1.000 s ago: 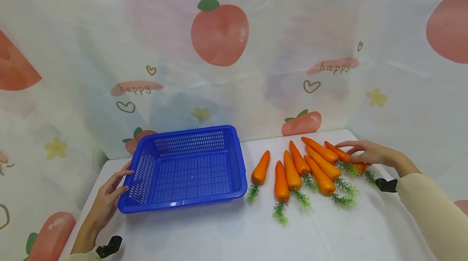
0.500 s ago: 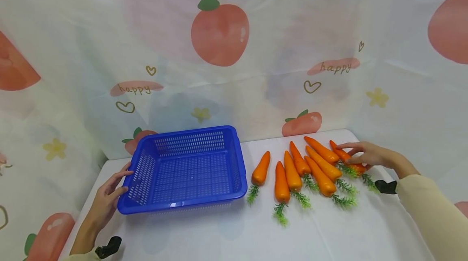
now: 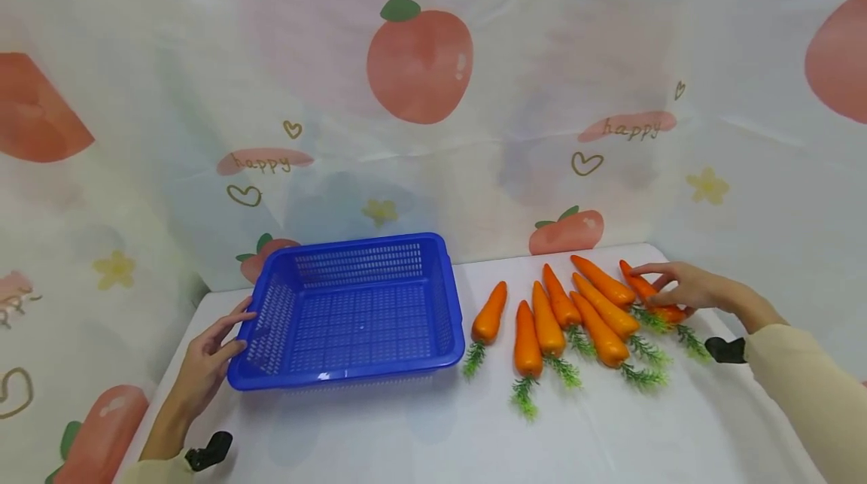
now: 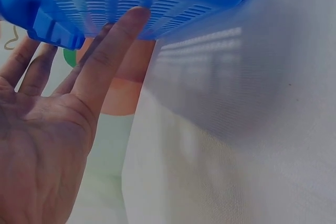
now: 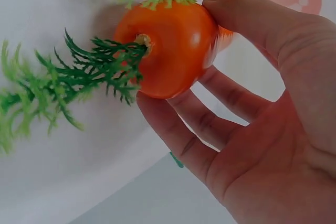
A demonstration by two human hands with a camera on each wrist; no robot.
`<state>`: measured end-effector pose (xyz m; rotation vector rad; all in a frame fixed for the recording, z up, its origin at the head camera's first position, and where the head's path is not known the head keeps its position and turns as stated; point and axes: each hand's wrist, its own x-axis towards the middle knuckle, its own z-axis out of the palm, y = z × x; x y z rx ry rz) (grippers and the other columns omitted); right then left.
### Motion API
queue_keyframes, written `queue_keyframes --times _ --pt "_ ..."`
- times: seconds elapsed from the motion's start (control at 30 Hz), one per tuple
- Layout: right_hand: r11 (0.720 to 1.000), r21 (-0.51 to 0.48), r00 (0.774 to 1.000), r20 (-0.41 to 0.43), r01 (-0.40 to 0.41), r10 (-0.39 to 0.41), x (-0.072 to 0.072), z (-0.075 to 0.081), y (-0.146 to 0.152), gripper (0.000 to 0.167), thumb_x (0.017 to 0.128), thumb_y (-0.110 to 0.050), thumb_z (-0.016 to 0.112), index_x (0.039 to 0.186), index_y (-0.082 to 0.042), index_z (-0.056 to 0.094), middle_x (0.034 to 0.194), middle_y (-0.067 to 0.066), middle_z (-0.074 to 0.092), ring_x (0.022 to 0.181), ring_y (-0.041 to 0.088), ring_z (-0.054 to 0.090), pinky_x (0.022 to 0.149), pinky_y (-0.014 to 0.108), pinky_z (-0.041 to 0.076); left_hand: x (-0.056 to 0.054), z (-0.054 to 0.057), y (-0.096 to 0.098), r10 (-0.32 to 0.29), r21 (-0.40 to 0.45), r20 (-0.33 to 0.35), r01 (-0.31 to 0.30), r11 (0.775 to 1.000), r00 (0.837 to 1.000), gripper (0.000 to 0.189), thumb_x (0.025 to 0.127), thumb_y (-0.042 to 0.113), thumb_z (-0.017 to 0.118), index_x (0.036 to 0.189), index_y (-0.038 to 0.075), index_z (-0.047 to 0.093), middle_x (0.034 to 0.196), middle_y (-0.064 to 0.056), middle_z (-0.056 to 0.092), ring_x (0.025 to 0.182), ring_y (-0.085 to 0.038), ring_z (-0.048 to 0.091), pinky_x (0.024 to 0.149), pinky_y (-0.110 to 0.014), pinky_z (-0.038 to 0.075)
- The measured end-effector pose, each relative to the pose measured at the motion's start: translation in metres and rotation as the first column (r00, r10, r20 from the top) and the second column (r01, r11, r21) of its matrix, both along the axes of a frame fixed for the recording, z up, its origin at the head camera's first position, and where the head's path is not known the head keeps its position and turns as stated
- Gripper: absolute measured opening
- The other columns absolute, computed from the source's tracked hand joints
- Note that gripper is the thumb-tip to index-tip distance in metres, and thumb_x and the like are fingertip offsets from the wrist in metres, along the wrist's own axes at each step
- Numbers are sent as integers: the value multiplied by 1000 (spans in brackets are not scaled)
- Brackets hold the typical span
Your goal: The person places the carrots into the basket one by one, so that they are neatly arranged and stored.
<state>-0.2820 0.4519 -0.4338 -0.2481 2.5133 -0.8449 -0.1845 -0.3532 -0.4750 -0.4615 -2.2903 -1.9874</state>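
Observation:
On the left of the table stands a blue plastic basket with slotted walls. My left hand is at its left end, fingers spread and nearly straight, fingertips touching the rim; in the left wrist view one finger overlaps the slotted wall. At the far right, my right hand grips an orange carrot with a green leafy top, thumb on one side and fingers curled on the other. The carrot lies slanted, its tip pointing away and its leaves toward me; the hand hides part of its body.
Several more carrots with green tops lie loosely fanned between basket and right hand. One carrot is close to the basket's right side. A patterned cloth hangs behind the white table.
The carrot under my right hand has shifted slightly to the right. My left hand stays at the basket, and the head view has turned a little.

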Motion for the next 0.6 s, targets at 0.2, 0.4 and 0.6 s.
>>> queue_keyframes --times 0.2,0.4,0.6 --pt "1000 -1 998 -59 -11 11 0 14 2 66 99 -16 69 153 1 36 130 43 46 77 24 66 67 39 62 -5 0 1 8 -17 19 -8 1000 1000 42 106 2 49 146 -11 44 169 -12 24 143 -11 38 96 -20 51" --pt "1000 -1 994 -112 2 -2 0 33 -6 68 97 -16 70 154 -1 36 133 44 45 76 25 67 65 38 61 -4 -1 2 49 -48 57 -46 998 997 44 107 8 52 148 -7 43 171 -8 21 152 -43 23 95 -19 51" --pt "1000 9 989 -147 -11 12 -1 50 -15 68 97 -18 71 154 -3 36 135 41 46 77 23 68 66 37 61 -1 -3 1 55 -38 94 -52 998 994 47 107 12 54 150 -4 42 172 -6 17 152 -52 10 97 -18 50"
